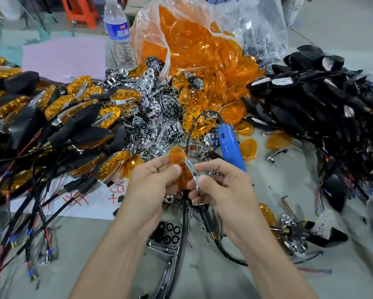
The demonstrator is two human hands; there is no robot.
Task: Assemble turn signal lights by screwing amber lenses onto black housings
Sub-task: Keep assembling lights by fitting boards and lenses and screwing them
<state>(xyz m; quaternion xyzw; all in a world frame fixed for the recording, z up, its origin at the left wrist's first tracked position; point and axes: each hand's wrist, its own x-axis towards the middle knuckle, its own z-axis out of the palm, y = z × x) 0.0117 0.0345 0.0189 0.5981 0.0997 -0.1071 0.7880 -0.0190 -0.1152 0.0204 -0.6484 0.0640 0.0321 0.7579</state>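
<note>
The grey worktop carries everything, and most of it is buried. At the far middle a clear plastic bag spills loose amber lenses toward me. To the right lies the heap of black housings with their wires, and to the left the pile of finished lights. Chrome reflectors are heaped between them, with a water bottle standing behind. Just beyond my hands lies the blue electric screwdriver, its black cord looping close past the work. My left hand has thumb and fingers closed round one amber lens, held up over the near middle of the worktop. My right hand pinches a curved chrome trim strip against that lens's right edge. Neither hand holds a housing, so I judge this to be fitting the trim before the lens goes on. The strip looks springy and is held only by fingertips. If I ease off to reach for the screwdriver or a housing, it could pop off and vanish into the clutter below. The cord is the other worry, since it runs close enough to catch the lens as I turn it. Seating the strip crooked would likely keep the lens from sitting flush later.
</note>
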